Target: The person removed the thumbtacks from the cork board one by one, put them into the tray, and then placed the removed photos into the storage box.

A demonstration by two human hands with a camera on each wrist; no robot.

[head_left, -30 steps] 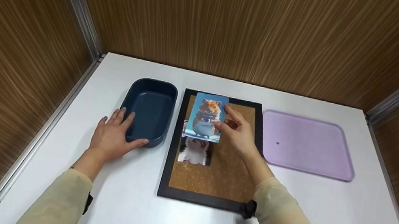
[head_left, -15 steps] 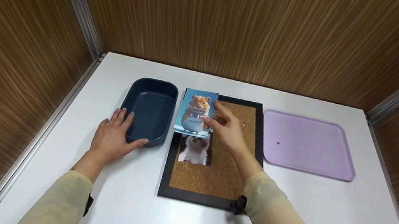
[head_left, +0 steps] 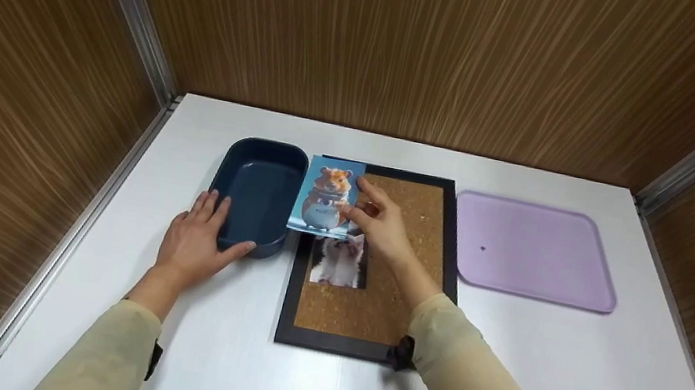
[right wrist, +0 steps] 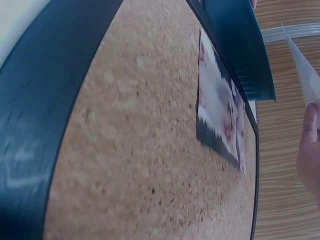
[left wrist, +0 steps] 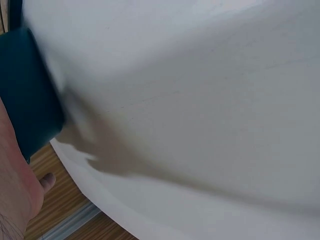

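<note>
My right hand pinches a hamster picture card by its right edge and holds it above the seam between the dark blue bin and the black-framed cork board. A second card with a white cat lies flat on the cork; in the right wrist view this cat card sits on the cork board beside the bin. My left hand rests flat on the table with its fingers touching the bin's near left corner.
A flat lilac tray lies on the white table to the right of the cork board. Wood-grain walls close in the table at the back and on both sides.
My right hand has carried the hamster card leftward, from over the cork board's upper left to partly over the blue bin. The left hand has stayed put.
</note>
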